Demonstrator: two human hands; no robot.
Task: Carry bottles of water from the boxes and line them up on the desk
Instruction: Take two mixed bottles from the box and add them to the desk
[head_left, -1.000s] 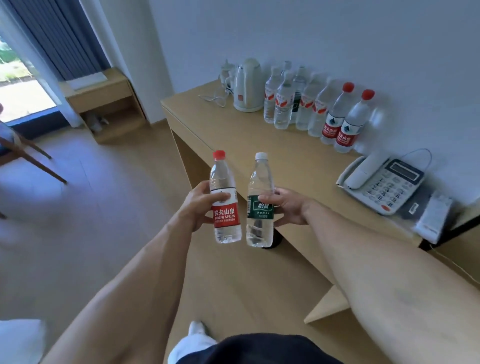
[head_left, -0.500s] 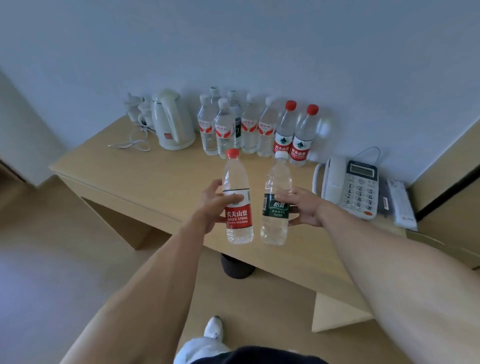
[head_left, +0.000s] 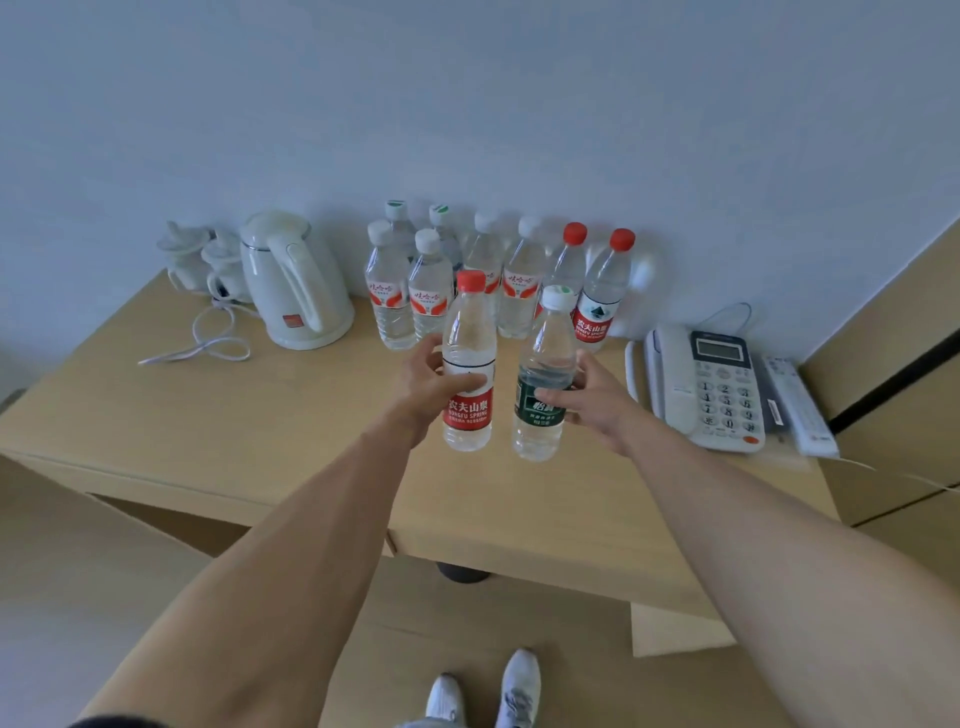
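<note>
Bottles are being held up over the tabletop (head_left: 218, 415), one in each hand. A red-capped bottle (head_left: 468, 364) with a red label is being gripped by the left hand (head_left: 423, 384), whose fingers (head_left: 462, 383) are being curled round its middle, just above the label. A white-capped bottle (head_left: 543, 379) with a dark green label is being gripped by the right hand (head_left: 587, 400), its fingers (head_left: 553, 397) being wrapped across the label. Both bottles are being kept upright, just beside each other but apart, with their bases clear of the wood, over the middle of the tabletop. Behind them, at the far edge against the wall, a cluster of bottles (head_left: 431, 291) is being kept standing: white-capped ones with red-and-white labels to the left and two red-capped bottles (head_left: 602, 291) at the right end. To the far left, a white kettle (head_left: 296, 280) is being shown beside two small white cups (head_left: 200, 260), with a loose white cord (head_left: 208, 345) lying in front of them. To the right, a white desk phone (head_left: 706, 389) is being flanked by a remote control (head_left: 797, 405) on its right side. At the near edge of the view, on the wooden floor, two white shoes (head_left: 485, 691) are being seen.
</note>
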